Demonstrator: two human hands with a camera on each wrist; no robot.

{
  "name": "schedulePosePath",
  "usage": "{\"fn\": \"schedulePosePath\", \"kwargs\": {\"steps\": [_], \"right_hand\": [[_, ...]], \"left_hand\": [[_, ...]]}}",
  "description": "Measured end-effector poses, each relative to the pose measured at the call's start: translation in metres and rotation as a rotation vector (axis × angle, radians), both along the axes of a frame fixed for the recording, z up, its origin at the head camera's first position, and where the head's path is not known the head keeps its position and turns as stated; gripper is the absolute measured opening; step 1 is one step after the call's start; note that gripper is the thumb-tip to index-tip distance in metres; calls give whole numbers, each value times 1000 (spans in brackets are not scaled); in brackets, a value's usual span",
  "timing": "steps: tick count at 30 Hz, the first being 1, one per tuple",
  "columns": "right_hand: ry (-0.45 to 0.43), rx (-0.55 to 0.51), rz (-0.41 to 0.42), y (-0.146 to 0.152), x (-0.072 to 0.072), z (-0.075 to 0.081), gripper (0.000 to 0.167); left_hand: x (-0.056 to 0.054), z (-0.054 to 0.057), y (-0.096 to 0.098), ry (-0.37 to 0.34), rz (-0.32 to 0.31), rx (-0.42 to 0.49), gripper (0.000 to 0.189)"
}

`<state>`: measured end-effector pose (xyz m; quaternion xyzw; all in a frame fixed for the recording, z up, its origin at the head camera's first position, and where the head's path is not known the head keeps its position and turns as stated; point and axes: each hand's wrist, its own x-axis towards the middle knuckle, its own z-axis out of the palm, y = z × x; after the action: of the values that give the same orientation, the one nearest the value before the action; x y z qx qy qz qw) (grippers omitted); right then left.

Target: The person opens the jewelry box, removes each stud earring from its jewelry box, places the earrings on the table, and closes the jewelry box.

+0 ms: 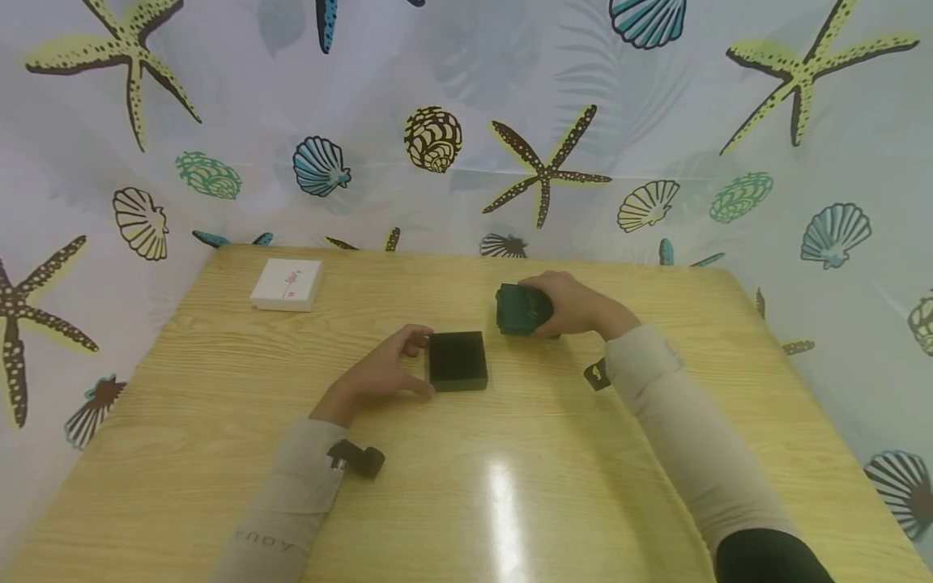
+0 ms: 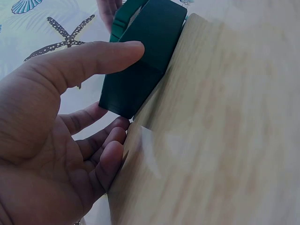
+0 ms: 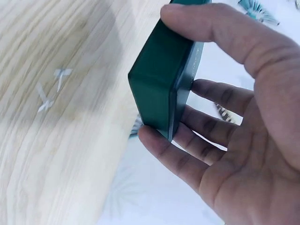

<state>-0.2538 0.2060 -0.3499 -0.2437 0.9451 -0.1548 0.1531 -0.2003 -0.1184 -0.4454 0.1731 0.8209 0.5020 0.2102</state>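
Observation:
A square, dark green box [image 1: 457,385] with a black inside lies open-side up on the table. My left hand [image 1: 386,370] holds it from its left side, thumb at the near corner and fingers at the far one. In the left wrist view that thumb lies across the green wall of the box [image 2: 145,70]. To the right and slightly farther back, my right hand [image 1: 572,304] grips a dark green box lid [image 1: 514,310]. Its thumb and fingertips span the lid [image 3: 154,89] in the right wrist view; faint lettering shows on the lid's dark face.
A white box [image 1: 287,283] with red print stands at the table's back left. The wooden table [image 1: 408,502] ends at a curtain [image 1: 379,81] printed with shells and starfish. Black wrist cameras [image 1: 364,460] stick out from the sleeves.

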Motion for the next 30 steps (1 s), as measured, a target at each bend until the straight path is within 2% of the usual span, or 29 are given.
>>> {"fn": "schedulePosePath", "kwargs": {"steps": [5, 13, 23, 30], "right_hand": [[22, -7, 38, -14, 10, 2, 86], [37, -40, 83, -30, 27, 4, 87], [73, -57, 127, -45, 37, 1, 88], [48, -48, 165, -58, 44, -4, 89]], "left_hand": [[1, 0, 0, -11, 11, 4, 89], [0, -1, 0, 8, 11, -4, 89], [-3, 0, 1, 11, 1, -3, 90], [-3, -2, 2, 9, 12, -10, 89]]}}
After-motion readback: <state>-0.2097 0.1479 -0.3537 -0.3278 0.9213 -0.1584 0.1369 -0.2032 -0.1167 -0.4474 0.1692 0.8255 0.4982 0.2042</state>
